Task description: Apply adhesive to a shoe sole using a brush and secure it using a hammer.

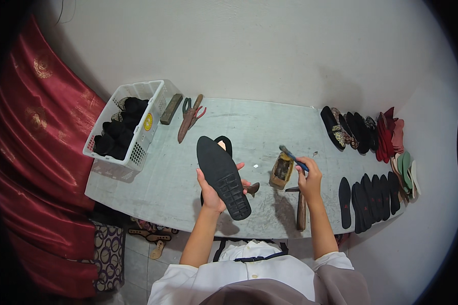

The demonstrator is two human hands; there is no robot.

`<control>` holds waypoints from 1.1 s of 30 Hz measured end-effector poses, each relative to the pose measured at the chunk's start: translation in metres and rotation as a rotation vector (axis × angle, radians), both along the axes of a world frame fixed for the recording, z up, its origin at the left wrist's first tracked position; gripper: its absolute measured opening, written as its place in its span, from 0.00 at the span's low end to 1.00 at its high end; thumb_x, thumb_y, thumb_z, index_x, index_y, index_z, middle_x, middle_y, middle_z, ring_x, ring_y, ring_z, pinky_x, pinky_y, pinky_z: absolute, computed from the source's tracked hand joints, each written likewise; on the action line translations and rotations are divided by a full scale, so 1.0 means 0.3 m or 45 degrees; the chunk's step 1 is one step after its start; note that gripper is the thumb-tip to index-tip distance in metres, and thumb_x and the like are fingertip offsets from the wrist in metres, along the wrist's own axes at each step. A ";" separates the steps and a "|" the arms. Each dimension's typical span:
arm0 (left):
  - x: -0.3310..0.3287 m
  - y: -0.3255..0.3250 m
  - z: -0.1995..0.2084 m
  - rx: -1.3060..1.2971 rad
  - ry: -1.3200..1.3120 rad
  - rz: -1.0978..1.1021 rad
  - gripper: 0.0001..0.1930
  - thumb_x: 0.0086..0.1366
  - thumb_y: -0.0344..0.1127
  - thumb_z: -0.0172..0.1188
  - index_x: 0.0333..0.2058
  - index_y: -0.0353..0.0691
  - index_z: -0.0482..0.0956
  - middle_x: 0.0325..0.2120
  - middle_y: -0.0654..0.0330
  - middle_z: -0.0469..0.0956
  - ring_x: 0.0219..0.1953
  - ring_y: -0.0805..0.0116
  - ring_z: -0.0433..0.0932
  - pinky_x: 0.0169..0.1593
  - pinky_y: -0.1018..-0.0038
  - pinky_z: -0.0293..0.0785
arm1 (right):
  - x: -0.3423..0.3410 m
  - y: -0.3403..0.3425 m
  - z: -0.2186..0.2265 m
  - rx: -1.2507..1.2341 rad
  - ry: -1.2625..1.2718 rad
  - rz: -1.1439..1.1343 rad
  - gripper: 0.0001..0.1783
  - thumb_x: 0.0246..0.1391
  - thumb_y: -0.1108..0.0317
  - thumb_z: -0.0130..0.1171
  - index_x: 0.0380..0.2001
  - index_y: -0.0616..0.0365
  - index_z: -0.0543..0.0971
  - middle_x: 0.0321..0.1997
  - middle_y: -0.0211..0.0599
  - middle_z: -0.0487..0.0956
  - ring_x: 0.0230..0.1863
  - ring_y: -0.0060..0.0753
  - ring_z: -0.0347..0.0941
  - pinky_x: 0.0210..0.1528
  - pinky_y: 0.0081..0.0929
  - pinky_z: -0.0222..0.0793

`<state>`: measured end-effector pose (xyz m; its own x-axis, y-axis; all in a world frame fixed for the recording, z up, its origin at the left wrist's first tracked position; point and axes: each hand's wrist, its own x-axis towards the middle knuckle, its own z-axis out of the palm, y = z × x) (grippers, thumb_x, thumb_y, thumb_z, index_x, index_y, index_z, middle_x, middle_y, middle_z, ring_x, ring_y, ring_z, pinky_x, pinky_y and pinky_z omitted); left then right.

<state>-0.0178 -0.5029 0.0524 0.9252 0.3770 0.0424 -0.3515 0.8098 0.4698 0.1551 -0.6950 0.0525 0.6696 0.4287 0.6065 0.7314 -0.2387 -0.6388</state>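
One black sole (pixel 223 175) is in the left hand (pixel 212 200), raised above the desk (pixel 259 122); this grip is wrapped around its edges, thumb on one side and fingers on the other. The right hand (pixel 310 178) is pinching one blue-handled brush (pixel 293 158). With the sole as centre of the clock, two containers are there. At three o'clock, just beneath the brush, stands one small yellowish box (pixel 278 182), dark inside. At ten o'clock is one white basket (pixel 156 105), holding several black pieces (pixel 119 131), too heaped for counting. One hammer (pixel 301 211) lies at four o'clock. Between three and four, at least six black insoles (pixel 345 202) lie in a row.
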 end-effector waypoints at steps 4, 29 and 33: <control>0.010 -0.006 0.009 0.037 0.015 -0.019 0.50 0.50 0.78 0.25 0.54 0.37 0.59 0.51 0.46 0.65 0.34 0.50 0.77 0.30 0.62 0.76 | -0.143 0.042 0.234 0.185 -0.267 0.241 0.11 0.44 0.75 0.60 0.33 0.63 0.75 0.37 0.44 0.76 0.37 0.43 0.74 0.38 0.29 0.70; -0.019 -0.047 0.058 0.319 0.233 0.029 0.44 0.54 0.75 0.25 0.47 0.38 0.66 0.38 0.52 0.74 0.37 0.62 0.77 0.41 0.67 0.74 | -0.239 0.211 0.399 0.286 -0.837 0.754 0.14 0.35 0.72 0.61 0.29 0.67 0.76 0.32 0.42 0.76 0.26 0.35 0.74 0.25 0.25 0.71; -0.002 -0.067 0.068 0.160 0.305 0.055 0.43 0.56 0.73 0.24 0.47 0.39 0.66 0.37 0.56 0.74 0.38 0.64 0.76 0.43 0.67 0.73 | -0.310 0.184 0.385 0.177 -0.963 0.946 0.14 0.34 0.73 0.61 0.29 0.67 0.76 0.32 0.44 0.75 0.24 0.37 0.74 0.25 0.27 0.71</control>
<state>-0.0184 -0.5229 0.0727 0.8977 0.4220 -0.1268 -0.2511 0.7264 0.6398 0.0620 -0.6399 0.1678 -0.3019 0.4696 0.8297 0.8811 0.4698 0.0547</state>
